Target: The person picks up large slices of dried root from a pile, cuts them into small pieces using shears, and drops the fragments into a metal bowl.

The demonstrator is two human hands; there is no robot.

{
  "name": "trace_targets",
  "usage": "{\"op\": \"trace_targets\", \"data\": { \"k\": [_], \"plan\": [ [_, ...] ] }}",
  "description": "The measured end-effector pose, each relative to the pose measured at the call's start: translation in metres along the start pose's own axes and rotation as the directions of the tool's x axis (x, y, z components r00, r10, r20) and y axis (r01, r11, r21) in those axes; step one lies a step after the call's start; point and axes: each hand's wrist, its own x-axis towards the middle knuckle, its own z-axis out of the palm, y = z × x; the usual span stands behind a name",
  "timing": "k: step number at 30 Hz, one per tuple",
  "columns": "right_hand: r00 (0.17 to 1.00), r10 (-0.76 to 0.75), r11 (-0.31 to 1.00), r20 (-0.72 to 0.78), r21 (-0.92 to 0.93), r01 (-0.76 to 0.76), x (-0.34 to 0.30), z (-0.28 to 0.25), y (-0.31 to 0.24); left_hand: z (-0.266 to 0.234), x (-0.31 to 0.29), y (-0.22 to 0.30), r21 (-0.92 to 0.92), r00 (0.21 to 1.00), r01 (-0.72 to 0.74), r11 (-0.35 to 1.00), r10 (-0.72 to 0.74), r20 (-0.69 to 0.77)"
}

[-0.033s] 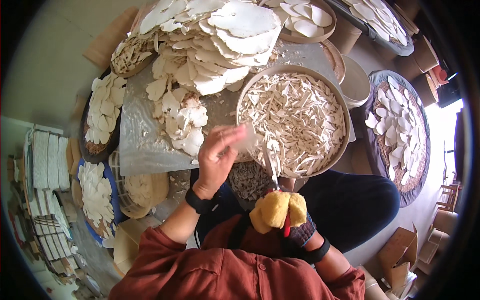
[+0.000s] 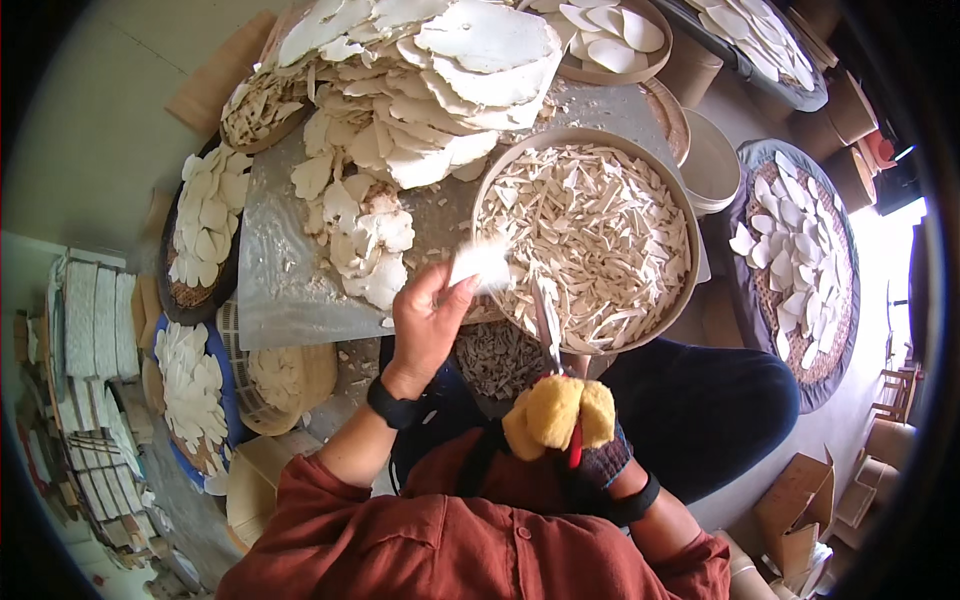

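Observation:
Pinched between the thumb and fingers of my left hand (image 2: 425, 325) is a thin flat white piece (image 2: 478, 266), blurred by motion. It is over the near left rim of a round tray (image 2: 690, 262) filled with cut white slivers (image 2: 590, 235). My right hand (image 2: 604, 464), in a dark knitted glove, grips red-handled scissors (image 2: 547, 325) whose metal blades point up over the tray's near edge. Yellow spongy padding (image 2: 555, 412) covers the handles and hides most of my fingers. The white piece and the blades are apart.
A tall stack of large white sheets (image 2: 430, 90) stands on the plastic-covered table (image 2: 285, 315), with broken pieces (image 2: 365, 240) before it. Trays of trimmed white pieces lie left (image 2: 205, 215) and right (image 2: 795, 255). A white bucket (image 2: 710, 165) is beside the round tray. Grey scraps (image 2: 497, 362) sit below.
My left hand has turned, and the white piece now shows broader and farther left. My right hand and the scissors have shifted only slightly.

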Motion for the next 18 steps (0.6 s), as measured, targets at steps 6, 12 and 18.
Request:
{"op": "trace_targets", "data": {
  "k": [6, 12, 18],
  "plan": [
    [0.989, -0.144, 0.983, 0.021, 0.121, 0.14, 0.01, -0.002, 0.015, 0.012, -0.023, 0.015, -0.385, 0.898, 0.438, 0.812, -0.376, 0.23],
    [0.999, -0.018, 0.944, -0.048, 0.329, 0.033, 0.017, 0.003, -0.005, 0.018, -0.028, 0.016, -0.36, 0.872, 0.477, 0.801, -0.383, 0.305],
    [0.973, -0.226, 0.946, 0.053, -0.224, 0.232, 0.014, -0.003, 0.032, 0.033, -0.029, 0.017, -0.456, 0.914, 0.401, 0.794, -0.381, 0.141]
  ]
}}
